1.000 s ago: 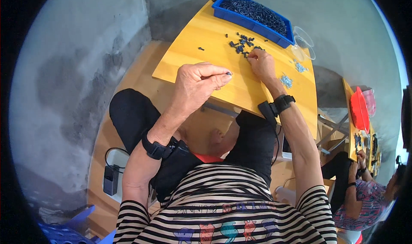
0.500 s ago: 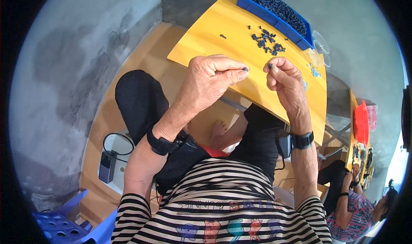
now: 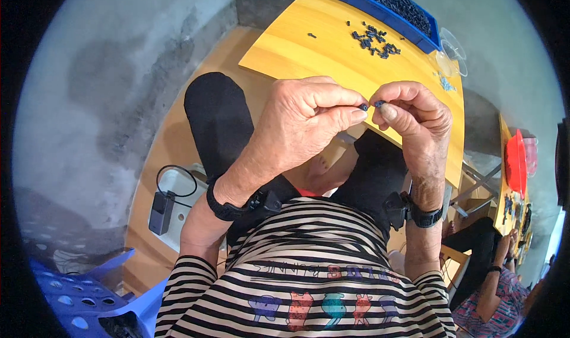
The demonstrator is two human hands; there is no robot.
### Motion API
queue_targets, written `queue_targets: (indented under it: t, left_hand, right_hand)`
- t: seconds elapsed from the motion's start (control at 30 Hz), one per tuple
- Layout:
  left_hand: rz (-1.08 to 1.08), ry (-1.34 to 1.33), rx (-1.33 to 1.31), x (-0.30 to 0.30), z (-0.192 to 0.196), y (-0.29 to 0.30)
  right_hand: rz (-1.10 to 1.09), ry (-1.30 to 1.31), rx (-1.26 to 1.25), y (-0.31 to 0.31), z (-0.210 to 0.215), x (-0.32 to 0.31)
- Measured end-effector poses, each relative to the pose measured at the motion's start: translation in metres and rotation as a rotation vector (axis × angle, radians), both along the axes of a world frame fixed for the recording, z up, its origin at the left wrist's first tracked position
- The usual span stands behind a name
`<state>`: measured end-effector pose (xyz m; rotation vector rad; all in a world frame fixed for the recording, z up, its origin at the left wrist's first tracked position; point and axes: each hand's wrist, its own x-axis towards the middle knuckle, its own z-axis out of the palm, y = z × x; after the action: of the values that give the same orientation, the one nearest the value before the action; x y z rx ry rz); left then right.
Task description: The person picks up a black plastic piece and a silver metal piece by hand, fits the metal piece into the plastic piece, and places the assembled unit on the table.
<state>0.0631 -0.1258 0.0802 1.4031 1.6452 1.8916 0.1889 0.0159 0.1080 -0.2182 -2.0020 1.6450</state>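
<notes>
My left hand [image 3: 309,109] is closed, pinching a small dark part [image 3: 363,107] between thumb and forefinger. Opposite it, my right hand [image 3: 415,109] pinches another small dark part [image 3: 379,104]. The two parts are close together, a narrow gap apart, above the near edge of the yellow table [image 3: 297,47]. Fingertips partly hide both parts, so their exact kind does not show. Beyond my hands lies a loose pile of small dark cylindrical parts [image 3: 374,40], with a single one [image 3: 312,35] off to the left.
A blue tray [image 3: 386,8] full of dark parts stands at the table's far side. Beside it are a clear plastic cup [image 3: 448,62] and small pale blue pieces [image 3: 445,84]. At right, a co-worker [image 3: 496,296] sits by another table with a red basin [image 3: 515,163]. A blue plastic chair [image 3: 89,302] stands lower left.
My hands have come closer together, bringing the two small parts nearly tip to tip. My right hand has turned inward. The whole view has shifted slightly.
</notes>
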Motion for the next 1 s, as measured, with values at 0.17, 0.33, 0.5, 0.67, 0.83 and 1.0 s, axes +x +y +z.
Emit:
queue_targets:
  t: [0.17,0.33,0.5,0.67,0.83,1.0]
  left_hand:
    - [-0.064,-0.07,-0.01,0.014,0.011,-0.001]
    - [-0.067,0.022,-0.02,0.02,0.016,0.002]
    - [-0.061,0.077,-0.012,0.023,0.019,0.004]
    - [-0.066,0.056,-0.022,0.026,0.021,0.003]
    - [-0.085,-0.006,-0.054,0.027,0.022,0.004]
    - [-0.161,-0.153,-0.08,0.028,0.027,0.004]
  right_hand:
    - [0.026,0.049,0.086,-0.002,0.005,0.013]
    - [0.035,0.045,0.17,0.003,0.005,0.02]
    - [0.032,0.06,0.239,0.006,0.009,0.022]
    - [0.017,0.113,0.595,0.008,0.021,0.023]
    - [0.034,0.113,0.723,0.007,0.032,0.023]
    - [0.059,0.11,0.836,0.008,0.043,0.024]
